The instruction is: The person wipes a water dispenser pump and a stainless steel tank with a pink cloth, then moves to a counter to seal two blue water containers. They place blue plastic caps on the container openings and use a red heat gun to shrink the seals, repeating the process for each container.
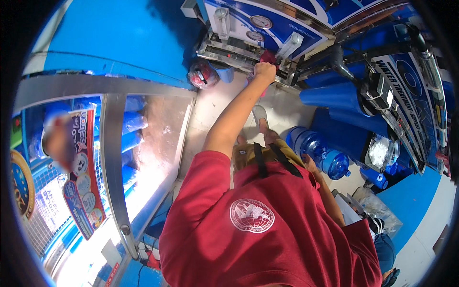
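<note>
My left hand (265, 73) reaches out at the end of a straight arm, closed around a dark red cloth (268, 56). That cloth lies against the stainless steel frame (229, 53) of a water treatment panel, and a pink bit of fabric hangs below my fist. Close to it on the panel stands a clear flow meter tube (290, 43). A second flow meter (222, 23) and a round pressure gauge (261, 22) sit farther left. My right hand (310, 163) hangs low by my thigh, beside a large blue water jug (306, 140); its fingers are partly hidden.
A metal-framed glass door (114, 161) stands at my left, with bright light behind it. A blue cylinder (331, 98) juts out at right, and another blue jug (335, 164) lies on the tiled floor. A plastic-wrapped red item (203, 76) rests under the frame beside a blue container (223, 73).
</note>
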Action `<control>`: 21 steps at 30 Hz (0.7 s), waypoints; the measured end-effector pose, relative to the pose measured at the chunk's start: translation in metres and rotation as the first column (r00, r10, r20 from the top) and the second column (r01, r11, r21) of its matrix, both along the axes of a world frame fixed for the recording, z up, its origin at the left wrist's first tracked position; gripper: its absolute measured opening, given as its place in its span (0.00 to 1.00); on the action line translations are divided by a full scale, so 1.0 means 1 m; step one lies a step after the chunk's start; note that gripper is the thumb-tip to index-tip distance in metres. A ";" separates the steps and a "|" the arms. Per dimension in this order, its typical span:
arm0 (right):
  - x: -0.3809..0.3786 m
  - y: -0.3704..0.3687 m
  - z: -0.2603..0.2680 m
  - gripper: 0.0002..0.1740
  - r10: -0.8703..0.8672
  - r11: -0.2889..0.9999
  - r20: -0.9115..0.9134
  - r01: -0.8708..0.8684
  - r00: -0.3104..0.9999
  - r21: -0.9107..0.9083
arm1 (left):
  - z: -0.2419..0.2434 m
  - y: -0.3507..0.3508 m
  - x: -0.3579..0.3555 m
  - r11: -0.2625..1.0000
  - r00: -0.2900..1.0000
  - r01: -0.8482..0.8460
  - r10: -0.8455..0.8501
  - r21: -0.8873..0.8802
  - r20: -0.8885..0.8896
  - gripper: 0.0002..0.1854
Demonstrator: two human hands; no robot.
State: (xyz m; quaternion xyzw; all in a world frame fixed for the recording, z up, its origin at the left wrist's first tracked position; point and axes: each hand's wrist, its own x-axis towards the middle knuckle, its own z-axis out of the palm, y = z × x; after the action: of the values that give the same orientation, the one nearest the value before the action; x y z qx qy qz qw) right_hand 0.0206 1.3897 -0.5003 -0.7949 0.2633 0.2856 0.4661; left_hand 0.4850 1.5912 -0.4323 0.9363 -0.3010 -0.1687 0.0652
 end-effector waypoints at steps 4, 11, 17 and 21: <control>0.041 -0.016 -0.003 0.24 0.142 0.986 0.144 -0.126 0.979 -0.113 | -0.009 0.000 -0.019 1.000 0.999 -0.005 0.005 -0.017 0.044 0.12; 0.179 -0.012 -0.011 0.25 0.123 0.973 0.025 -0.125 0.992 0.196 | -0.022 -0.026 -0.113 0.945 0.951 -0.299 0.283 -0.130 -0.127 0.14; 0.273 -0.006 0.010 0.26 0.445 0.889 0.225 -0.459 0.866 0.007 | -0.005 -0.065 -0.161 0.935 0.934 -0.325 0.294 -0.140 -0.203 0.18; 0.267 -0.017 0.019 0.26 0.001 0.885 -0.127 0.059 0.992 0.462 | 0.007 -0.060 -0.153 0.901 0.934 -0.357 0.352 -0.245 -0.063 0.13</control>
State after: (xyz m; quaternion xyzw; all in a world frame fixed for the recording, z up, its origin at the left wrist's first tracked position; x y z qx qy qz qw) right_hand 0.2880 1.3726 -0.4809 -0.6369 0.2275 0.3821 0.6298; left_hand 0.3315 1.5309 -0.4250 0.9579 -0.1441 -0.1226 0.2160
